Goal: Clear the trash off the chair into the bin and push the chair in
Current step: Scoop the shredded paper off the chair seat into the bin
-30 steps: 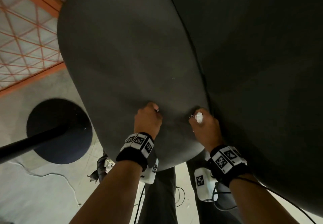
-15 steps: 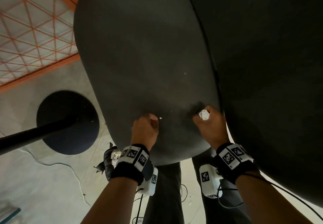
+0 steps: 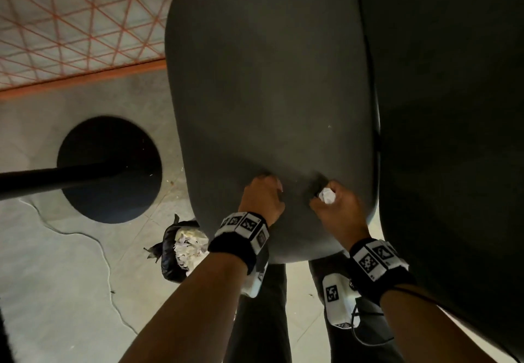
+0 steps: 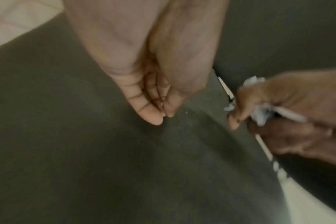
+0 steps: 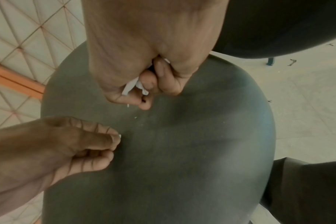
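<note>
The dark grey chair seat (image 3: 269,79) fills the head view, and its backrest (image 3: 453,107) stands to the right. My right hand (image 3: 320,195) grips a crumpled white paper wad (image 3: 327,195) just above the near part of the seat; the right wrist view shows the wad (image 5: 128,87) inside the curled fingers of this hand (image 5: 144,98). My left hand (image 3: 272,181) rests on the seat beside it. Its thumb and fingertips (image 4: 164,116) pinch a tiny white paper scrap (image 4: 162,103). A few white crumbs (image 5: 135,117) lie on the seat between my hands.
The bin (image 3: 181,246), lined with a black bag and holding white paper, stands on the floor left of the seat's near edge. A black round table base (image 3: 113,170) with its pole (image 3: 42,178) is further left. A thin cable (image 3: 107,263) runs over the floor.
Both hands have drawn a little nearer the seat's front edge. The left fingers have closed over the white crumb that lay beside them. The right hand still holds the wad.
</note>
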Available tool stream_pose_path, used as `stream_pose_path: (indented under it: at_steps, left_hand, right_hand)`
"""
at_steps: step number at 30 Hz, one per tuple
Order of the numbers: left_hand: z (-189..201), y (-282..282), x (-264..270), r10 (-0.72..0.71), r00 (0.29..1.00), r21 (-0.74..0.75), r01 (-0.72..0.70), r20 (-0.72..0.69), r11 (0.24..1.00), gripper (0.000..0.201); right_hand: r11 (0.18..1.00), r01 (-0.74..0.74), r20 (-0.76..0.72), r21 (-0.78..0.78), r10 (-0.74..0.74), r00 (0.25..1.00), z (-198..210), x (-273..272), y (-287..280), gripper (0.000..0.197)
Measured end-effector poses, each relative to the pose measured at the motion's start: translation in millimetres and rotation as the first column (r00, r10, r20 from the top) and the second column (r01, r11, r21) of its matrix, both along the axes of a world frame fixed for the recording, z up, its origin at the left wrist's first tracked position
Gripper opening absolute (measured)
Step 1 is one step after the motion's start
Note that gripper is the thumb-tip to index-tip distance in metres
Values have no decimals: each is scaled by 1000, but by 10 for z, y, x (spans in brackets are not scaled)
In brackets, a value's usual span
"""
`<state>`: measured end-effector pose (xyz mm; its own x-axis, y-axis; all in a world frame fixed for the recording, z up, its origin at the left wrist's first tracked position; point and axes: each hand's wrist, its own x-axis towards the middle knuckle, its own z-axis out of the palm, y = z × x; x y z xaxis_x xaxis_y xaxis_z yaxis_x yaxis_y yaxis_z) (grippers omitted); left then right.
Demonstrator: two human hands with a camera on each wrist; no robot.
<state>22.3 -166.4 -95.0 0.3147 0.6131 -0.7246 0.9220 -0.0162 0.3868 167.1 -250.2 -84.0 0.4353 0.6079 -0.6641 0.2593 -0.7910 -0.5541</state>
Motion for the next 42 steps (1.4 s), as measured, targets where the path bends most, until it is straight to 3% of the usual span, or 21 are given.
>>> stream_pose_path:
  at_steps: [4,8,10,16,22,25,28,29,31,32,33,35,40,42]
  left_hand:
    - [265,-229,-202,328,921,-86,-317,209,945,18]
    - [629,-708,-576,666,687,-253,-616,291,746,16]
    - [750,-994,-798,734,612,-214,-706,295,675,16]
    - [762,-1846,-1299,924,329,-57,-937,195,346,19]
    - [199,-2254,-1778,984,122,50,-992,130,116,13]
    - [-241,-2304,-2095,990,96,118,-990,108,83,15]
    - [-756,-2290,-2394,997,53,157,-987,55,44,18]
    - [-928,-2271,-2492,998,36,168,-985,54,27,20]
    - [-1235,-2249,-2674,999,31,193,-981,34,23,22]
    - [-1372,-2256,-2756,999,37,195,-980,11,34,22]
    - [-1501,-2270,-2830,999,36,184,-982,-7,37,22]
    - [-1690,-2293,-2968,1000,9,151,-988,-20,12,23]
    - [-1816,-2289,-3133,1000,20,104,-994,14,19,32]
    - [-1779,-2309,-3135,999,-13,89,-996,43,-16,32]
  right_hand:
    - [988,-156,18,13,156,988,139,-106,122,14]
    - [933,-358,-20,27,358,933,235,-315,206,18]
    - [881,-470,-53,54,473,879,275,-455,210,20]
    - [617,-762,-116,195,786,607,414,-1079,130,23]
    - [346,-902,-170,259,935,310,-6,-2051,-174,18]
    - [284,-923,-163,259,955,248,-430,-2545,-351,14]
    - [297,-933,-137,205,952,274,-938,-2962,-437,42]
    - [302,-937,-136,175,950,280,-1104,-3095,-445,43]
    - [267,-960,-145,83,956,253,-1438,-3305,-457,16]
    - [247,-968,-123,52,963,239,-1620,-3381,-465,21]
    - [209,-978,-110,20,973,205,-1757,-3445,-457,42]
    - [212,-977,-155,-17,965,212,-1958,-3555,-409,62]
    - [184,-981,-257,-59,947,193,-2027,-3711,-292,82]
    - [200,-978,-288,-55,935,208,-1969,-3680,-261,66]
